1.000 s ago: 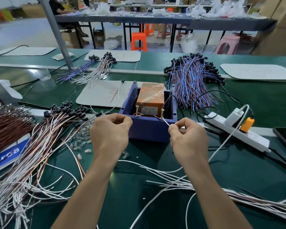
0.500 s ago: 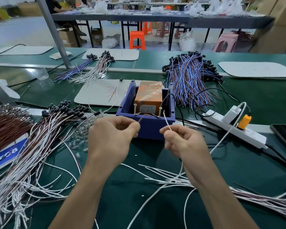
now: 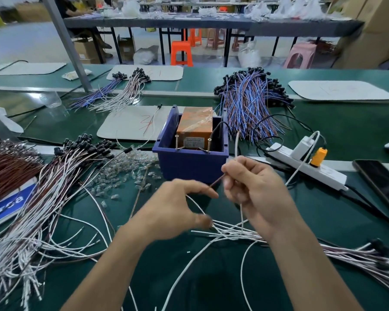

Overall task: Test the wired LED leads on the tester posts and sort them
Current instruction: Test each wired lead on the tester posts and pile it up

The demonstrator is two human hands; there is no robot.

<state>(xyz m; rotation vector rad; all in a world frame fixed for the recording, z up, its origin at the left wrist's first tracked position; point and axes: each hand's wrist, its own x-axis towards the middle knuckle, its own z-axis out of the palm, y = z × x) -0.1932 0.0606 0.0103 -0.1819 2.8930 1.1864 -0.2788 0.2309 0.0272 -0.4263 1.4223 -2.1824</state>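
Wire ends pinched in my right hand, left hand gripping the white lead; each tip should meet its own tester post

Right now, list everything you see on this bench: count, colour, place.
bin: one, blue, centre
box: one, orange, inside bin
tester posts: two, brass-coloured, at bin's front wall
blue-brown wires: one pile, behind bin, right
white-brown leads: one heap, left; another, near right
clear caps: many, left of bin
mats: four, white, behind
power strip: one, white, right
phone: one, black, far right
left hand: curled, grip unclear
right hand: gripping held lead
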